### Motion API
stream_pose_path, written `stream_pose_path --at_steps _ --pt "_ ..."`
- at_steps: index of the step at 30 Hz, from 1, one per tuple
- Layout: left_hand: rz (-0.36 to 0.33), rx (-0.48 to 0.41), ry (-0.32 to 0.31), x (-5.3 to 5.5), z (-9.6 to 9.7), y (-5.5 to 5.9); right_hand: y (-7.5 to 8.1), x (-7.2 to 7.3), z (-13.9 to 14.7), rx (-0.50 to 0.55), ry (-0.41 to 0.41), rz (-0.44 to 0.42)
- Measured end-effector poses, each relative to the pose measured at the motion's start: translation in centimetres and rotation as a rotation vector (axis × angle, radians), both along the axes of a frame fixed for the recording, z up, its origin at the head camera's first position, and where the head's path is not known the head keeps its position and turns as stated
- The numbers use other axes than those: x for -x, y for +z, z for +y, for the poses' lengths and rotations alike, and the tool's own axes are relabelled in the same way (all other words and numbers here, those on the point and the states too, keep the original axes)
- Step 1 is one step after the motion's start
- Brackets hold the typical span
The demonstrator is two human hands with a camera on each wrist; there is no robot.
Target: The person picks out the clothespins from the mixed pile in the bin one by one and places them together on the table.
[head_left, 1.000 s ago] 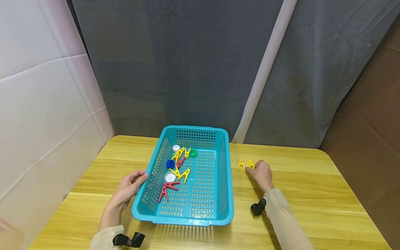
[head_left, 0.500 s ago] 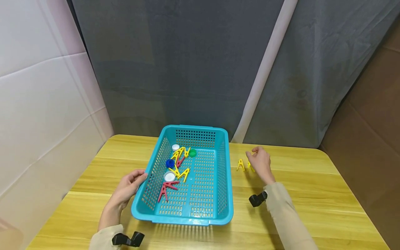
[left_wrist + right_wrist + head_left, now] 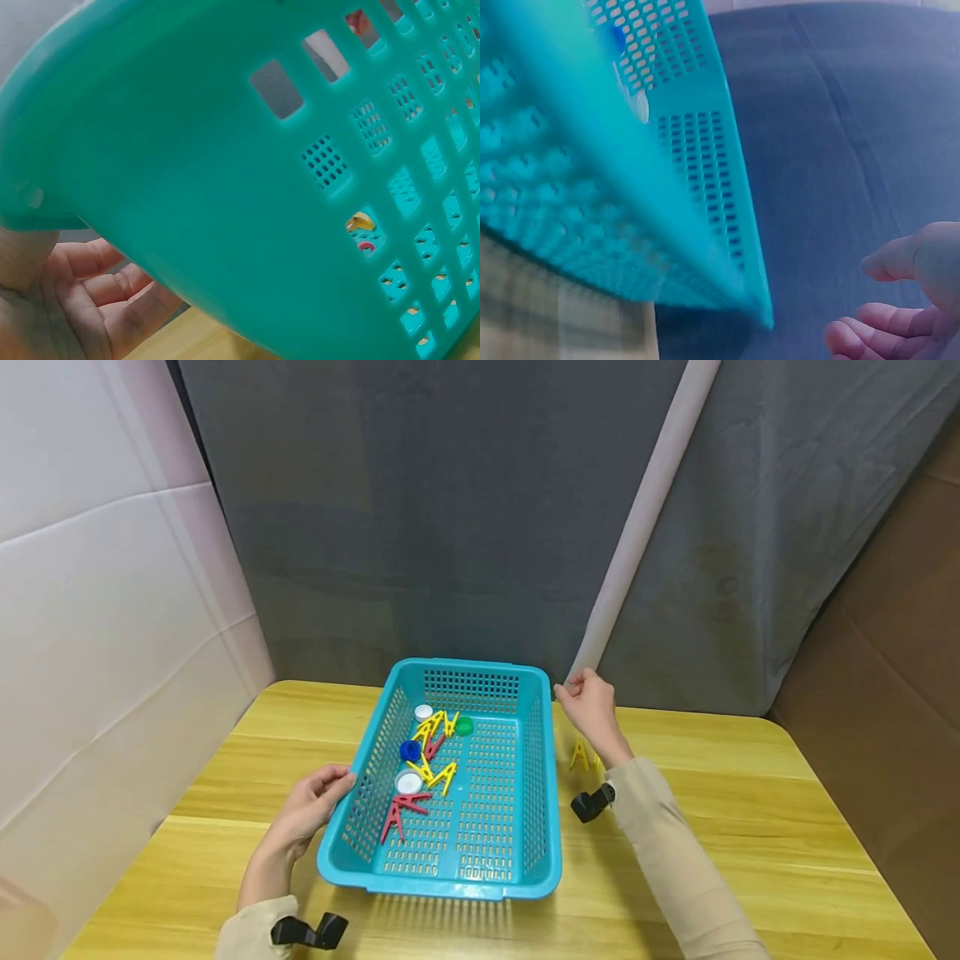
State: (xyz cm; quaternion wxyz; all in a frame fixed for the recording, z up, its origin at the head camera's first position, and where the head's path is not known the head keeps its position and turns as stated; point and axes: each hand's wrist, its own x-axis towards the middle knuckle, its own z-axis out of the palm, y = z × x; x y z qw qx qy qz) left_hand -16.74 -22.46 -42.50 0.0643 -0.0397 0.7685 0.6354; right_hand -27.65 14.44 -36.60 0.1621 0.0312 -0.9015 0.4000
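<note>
My left hand point(image 3: 306, 810) grips the left rim of a turquoise perforated plastic basket point(image 3: 480, 890), thumb over the edge and fingers beneath, as the left wrist view shows. Inside lie several yellow clothespins point(image 3: 445, 778), red clothespins point(image 3: 393, 820), a blue bottle cap point(image 3: 410, 751), a green cap point(image 3: 464, 726) and white caps point(image 3: 408, 783). My right hand point(image 3: 592, 708) hovers beside the basket's far right corner. In the right wrist view its thumb and loosely bent fingers stand apart, with nothing between them. Behind its wrist, a yellow clothespin point(image 3: 579, 755) stands on the table, another partly hidden.
The wooden table point(image 3: 735, 827) extends on both sides of the basket. A dark grey cloth point(image 3: 450, 527) hangs along the back, with a pale pole point(image 3: 641, 527) slanting across it. A white panel point(image 3: 112, 610) borders the left, a brown one point(image 3: 885, 635) the right.
My right hand has lifted from the yellow clothespins and moved left and away toward the basket's far right corner. Both clothespins remain on the table. My left hand keeps its grip.
</note>
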Motion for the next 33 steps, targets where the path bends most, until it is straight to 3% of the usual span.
stream_pose_path --at_steps 6,11,33 --pt "-0.004 -0.007 0.003 0.1 -0.1 0.2 1.4 0.6 -3.1 -0.003 0.058 0.01" --pt "-0.002 -0.002 0.007 0.1 -0.1 0.2 1.5 1.1 -5.0 0.004 0.114 0.012" --pt "0.006 -0.028 0.0 -0.1 -0.1 0.0 -1.9 2.2 -12.1 -0.017 0.343 -0.17"
